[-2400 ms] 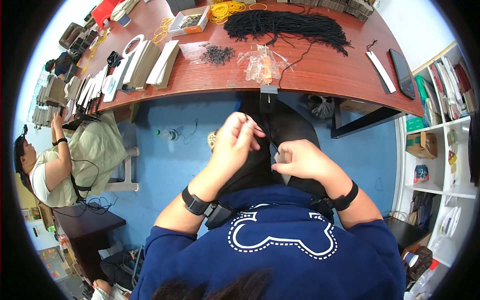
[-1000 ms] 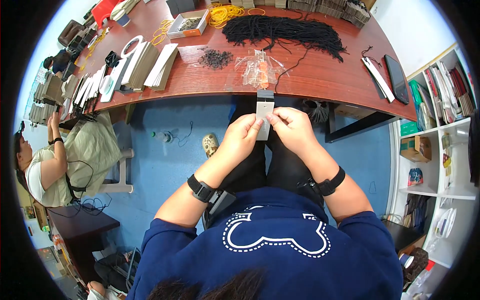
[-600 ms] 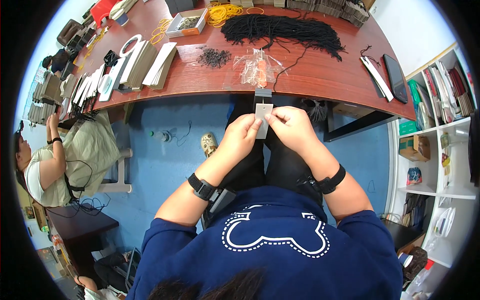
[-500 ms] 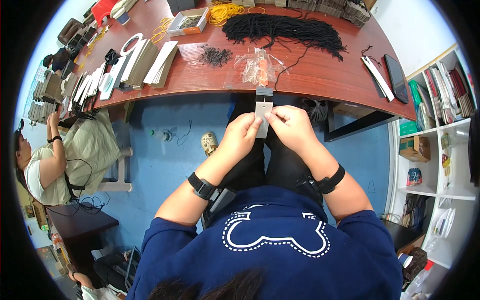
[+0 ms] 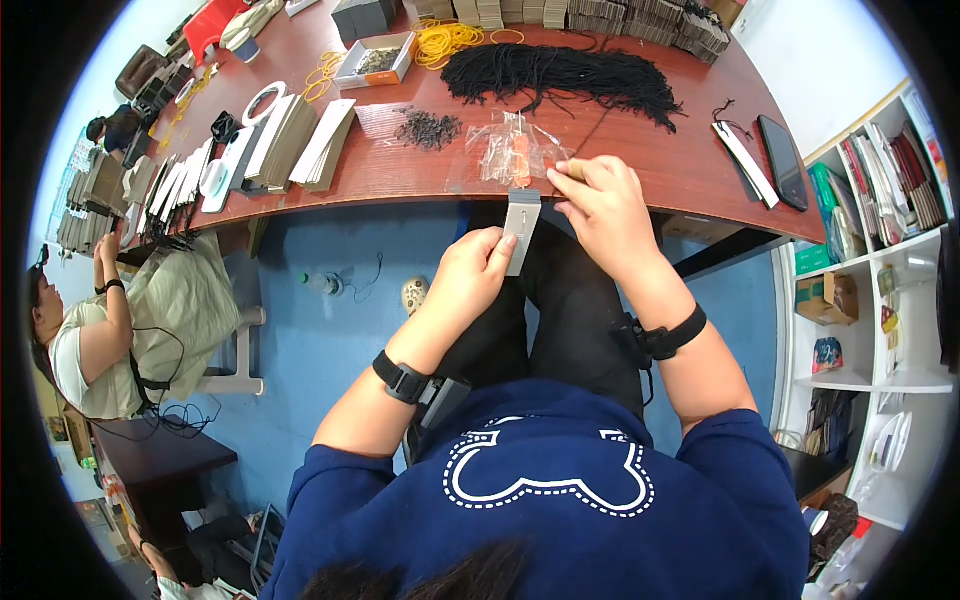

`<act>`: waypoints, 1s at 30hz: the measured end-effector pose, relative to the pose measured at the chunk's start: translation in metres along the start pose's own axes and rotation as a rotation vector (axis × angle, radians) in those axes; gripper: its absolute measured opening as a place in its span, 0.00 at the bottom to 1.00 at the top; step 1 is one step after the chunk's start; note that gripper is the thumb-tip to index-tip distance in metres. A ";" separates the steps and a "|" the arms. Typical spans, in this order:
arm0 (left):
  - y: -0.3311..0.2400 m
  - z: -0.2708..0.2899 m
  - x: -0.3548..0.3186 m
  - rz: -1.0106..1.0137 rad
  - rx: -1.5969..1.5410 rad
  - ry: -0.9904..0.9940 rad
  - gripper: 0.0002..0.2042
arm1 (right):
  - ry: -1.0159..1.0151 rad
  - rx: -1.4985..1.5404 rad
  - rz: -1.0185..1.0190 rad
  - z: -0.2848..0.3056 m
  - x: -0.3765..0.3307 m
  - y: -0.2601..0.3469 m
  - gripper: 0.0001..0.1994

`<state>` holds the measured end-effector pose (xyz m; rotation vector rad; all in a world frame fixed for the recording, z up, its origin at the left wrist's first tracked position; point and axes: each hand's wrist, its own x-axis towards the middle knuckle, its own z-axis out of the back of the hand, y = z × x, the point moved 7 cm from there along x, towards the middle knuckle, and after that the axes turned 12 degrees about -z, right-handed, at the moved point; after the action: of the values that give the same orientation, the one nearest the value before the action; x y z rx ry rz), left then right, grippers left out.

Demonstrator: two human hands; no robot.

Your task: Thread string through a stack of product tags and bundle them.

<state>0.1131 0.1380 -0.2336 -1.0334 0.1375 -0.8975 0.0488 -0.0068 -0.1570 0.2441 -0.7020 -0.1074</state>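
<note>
My left hand [image 5: 474,268] is closed round a narrow light-grey card tag [image 5: 521,232], thumb on its face. The tag is tilted a little and has a slot near the top and a dark band at its upper end. It is held in front of the table edge, over my lap. My right hand [image 5: 607,208] is raised to the right of the tag, finger and thumb pinched at the table edge. A thin black cord [image 5: 597,125] runs from the bundle of black cords [image 5: 560,68] down to these fingertips.
On the red-brown table [image 5: 400,175] lie clear plastic wrap with an orange piece [image 5: 520,155], small black bits [image 5: 428,128], a box [image 5: 375,60], stacked cards [image 5: 280,145] and a phone [image 5: 783,160]. A co-worker [image 5: 85,320] sits at the left. White shelves [image 5: 870,370] stand right.
My right hand has let go of the tag and moved up and right to the table edge, where it pinches the cord. The tag in my left hand has tilted slightly.
</note>
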 end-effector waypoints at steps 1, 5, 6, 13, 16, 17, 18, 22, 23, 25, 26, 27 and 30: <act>-0.010 0.008 0.001 -0.118 0.107 -0.081 0.10 | -0.023 0.085 -0.008 -0.001 -0.006 -0.007 0.15; -0.045 0.037 -0.001 -0.166 0.182 -0.220 0.11 | -0.129 0.271 -0.092 0.021 -0.011 -0.009 0.10; -0.056 0.040 -0.001 -0.165 0.182 -0.219 0.11 | -0.170 0.300 -0.132 0.031 -0.012 -0.006 0.10; -0.072 -0.050 0.000 0.601 -1.448 0.229 0.16 | -0.064 0.555 -0.035 0.062 -0.045 0.045 0.12; -0.078 -0.028 0.014 0.282 -1.519 0.127 0.11 | 0.088 0.711 -0.083 0.070 -0.051 0.048 0.09; -0.075 -0.018 0.014 0.272 -1.524 0.141 0.10 | 0.209 0.849 -0.139 0.067 -0.054 0.041 0.07; -0.074 -0.004 0.014 0.275 -1.494 0.072 0.10 | 0.331 0.985 -0.195 0.063 -0.059 0.033 0.06; -0.033 0.058 0.009 0.225 -1.193 -0.327 0.10 | 0.404 1.044 -0.527 0.054 -0.077 -0.016 0.04; -0.024 0.071 0.004 0.218 -1.134 -0.369 0.10 | 0.407 1.045 -0.628 0.051 -0.082 -0.026 0.04; -0.011 0.090 -0.002 0.214 -1.002 -0.439 0.09 | 0.393 1.051 -0.782 0.045 -0.093 -0.042 0.03; -0.008 0.093 -0.005 0.220 -0.994 -0.447 0.09 | 0.433 1.057 -0.829 0.041 -0.098 -0.047 0.03; -0.003 0.096 -0.009 0.231 -0.949 -0.472 0.09 | 0.466 1.043 -0.848 0.038 -0.102 -0.050 0.03; 0.005 0.095 -0.017 0.245 -0.886 -0.505 0.09 | 0.533 0.978 -0.869 0.031 -0.106 -0.049 0.04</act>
<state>0.1517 0.2152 -0.1914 -1.9855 0.2371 -0.3018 -0.0529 -0.0408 -0.2134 1.4567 -0.0195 -0.5049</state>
